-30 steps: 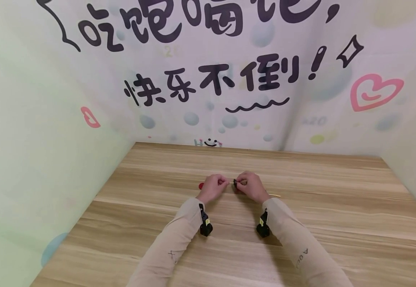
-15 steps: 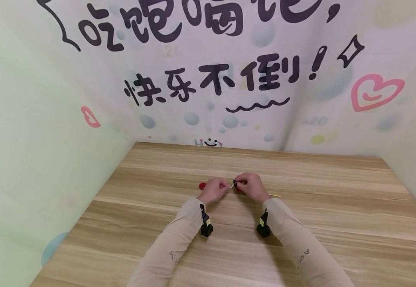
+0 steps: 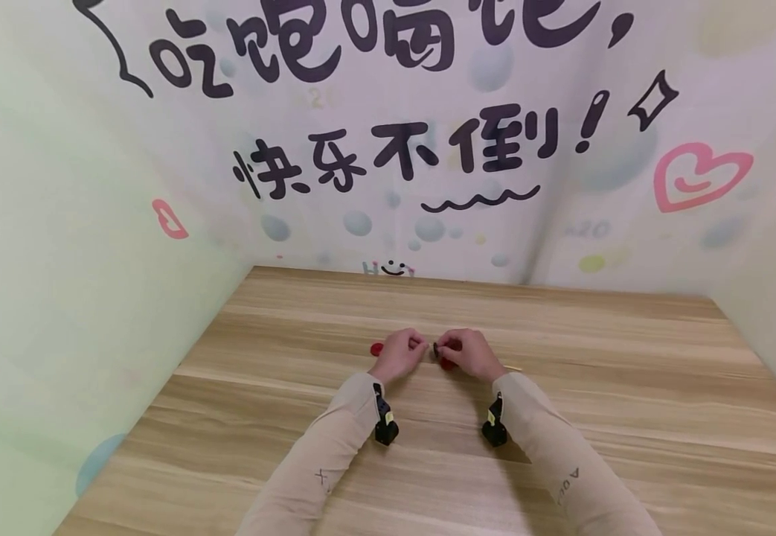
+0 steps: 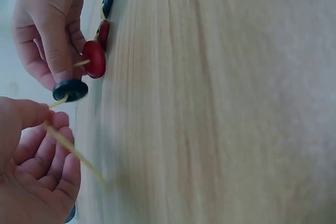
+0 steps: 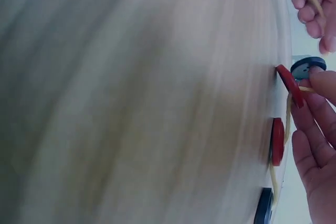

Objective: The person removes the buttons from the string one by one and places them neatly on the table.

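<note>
Yellow cord (image 4: 77,154) was pinched by the left hand (image 3: 401,353), one end hanging loose, and ran into a dark button (image 4: 73,88) that the right hand (image 3: 472,353) pinched above the tabletop (image 3: 602,424). Beyond followed a red button (image 4: 95,57), then another red button (image 4: 103,32) and a second dark button (image 4: 108,4). If the left pinch slackened, the loose end might well slip back out of the first button.

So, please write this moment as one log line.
left hand: pinches yellow cord; right hand: pinches dark button; adjacent red button: on cord
</note>
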`<state>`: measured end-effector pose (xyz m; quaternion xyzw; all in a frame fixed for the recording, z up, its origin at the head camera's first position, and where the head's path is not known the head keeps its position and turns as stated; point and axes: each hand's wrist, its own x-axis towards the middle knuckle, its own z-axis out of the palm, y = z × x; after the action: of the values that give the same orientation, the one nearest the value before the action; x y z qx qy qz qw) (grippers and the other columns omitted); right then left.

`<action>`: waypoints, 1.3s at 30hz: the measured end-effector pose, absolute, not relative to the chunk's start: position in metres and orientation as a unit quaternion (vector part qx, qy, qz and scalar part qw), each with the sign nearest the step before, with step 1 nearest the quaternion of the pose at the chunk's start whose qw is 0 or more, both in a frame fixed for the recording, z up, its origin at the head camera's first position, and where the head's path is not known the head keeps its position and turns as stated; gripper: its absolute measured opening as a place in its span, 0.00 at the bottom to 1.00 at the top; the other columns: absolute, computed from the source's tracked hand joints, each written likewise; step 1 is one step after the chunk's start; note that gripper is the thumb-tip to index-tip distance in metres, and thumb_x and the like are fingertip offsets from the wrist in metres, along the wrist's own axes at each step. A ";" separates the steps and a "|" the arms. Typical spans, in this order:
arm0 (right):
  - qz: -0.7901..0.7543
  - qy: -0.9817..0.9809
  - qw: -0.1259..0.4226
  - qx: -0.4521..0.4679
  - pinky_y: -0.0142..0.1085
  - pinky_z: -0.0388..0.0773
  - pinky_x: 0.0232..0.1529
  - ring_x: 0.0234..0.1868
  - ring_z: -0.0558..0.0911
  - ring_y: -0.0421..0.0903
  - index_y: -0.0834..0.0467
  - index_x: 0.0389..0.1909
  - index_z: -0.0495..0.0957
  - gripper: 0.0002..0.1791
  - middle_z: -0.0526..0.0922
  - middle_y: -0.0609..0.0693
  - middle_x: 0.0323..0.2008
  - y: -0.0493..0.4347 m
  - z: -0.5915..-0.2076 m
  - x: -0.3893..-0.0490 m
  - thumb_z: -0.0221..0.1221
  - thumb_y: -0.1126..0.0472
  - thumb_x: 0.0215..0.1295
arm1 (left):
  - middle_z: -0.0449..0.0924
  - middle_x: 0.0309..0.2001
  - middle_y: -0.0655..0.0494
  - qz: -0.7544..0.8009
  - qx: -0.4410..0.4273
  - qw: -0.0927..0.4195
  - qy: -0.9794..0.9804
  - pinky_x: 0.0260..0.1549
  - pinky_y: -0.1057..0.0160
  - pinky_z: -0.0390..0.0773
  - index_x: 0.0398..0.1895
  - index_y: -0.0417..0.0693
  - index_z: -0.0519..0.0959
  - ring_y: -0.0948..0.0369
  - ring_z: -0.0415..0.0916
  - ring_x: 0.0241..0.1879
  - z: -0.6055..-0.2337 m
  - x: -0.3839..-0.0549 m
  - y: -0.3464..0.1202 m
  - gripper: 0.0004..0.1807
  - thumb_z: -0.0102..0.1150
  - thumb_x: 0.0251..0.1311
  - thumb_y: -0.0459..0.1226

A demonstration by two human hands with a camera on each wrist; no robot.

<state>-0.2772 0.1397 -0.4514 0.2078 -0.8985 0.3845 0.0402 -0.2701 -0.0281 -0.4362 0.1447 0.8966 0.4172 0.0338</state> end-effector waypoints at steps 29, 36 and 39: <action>0.423 -0.890 0.044 0.167 0.36 0.74 0.33 0.30 0.76 0.44 0.62 0.31 0.78 0.03 0.80 0.52 0.29 0.144 -0.444 -0.272 0.58 0.67 0.56 | 0.76 0.41 0.46 0.511 0.172 0.040 0.841 0.40 0.64 0.73 0.48 0.34 0.73 0.55 0.75 0.41 -0.447 -0.273 -0.023 0.18 0.58 0.54 0.34; 0.417 -0.895 0.036 0.155 0.37 0.74 0.34 0.30 0.75 0.44 0.64 0.34 0.78 0.05 0.79 0.52 0.30 0.147 -0.443 -0.271 0.58 0.67 0.56 | 0.76 0.40 0.45 0.509 0.165 0.022 0.844 0.41 0.63 0.73 0.47 0.33 0.72 0.54 0.75 0.40 -0.444 -0.274 -0.034 0.17 0.57 0.54 0.32; 0.415 -0.897 0.034 0.150 0.37 0.74 0.34 0.30 0.75 0.45 0.63 0.34 0.78 0.05 0.79 0.52 0.30 0.148 -0.443 -0.271 0.58 0.67 0.56 | 0.76 0.39 0.44 0.515 0.162 0.014 0.842 0.41 0.62 0.73 0.47 0.32 0.73 0.53 0.75 0.40 -0.445 -0.277 -0.039 0.17 0.58 0.53 0.32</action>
<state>-0.2712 0.1478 -0.4431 0.1504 -0.8967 0.4149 0.0337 -0.2768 -0.0388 -0.4445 0.1618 0.8415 0.5152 0.0144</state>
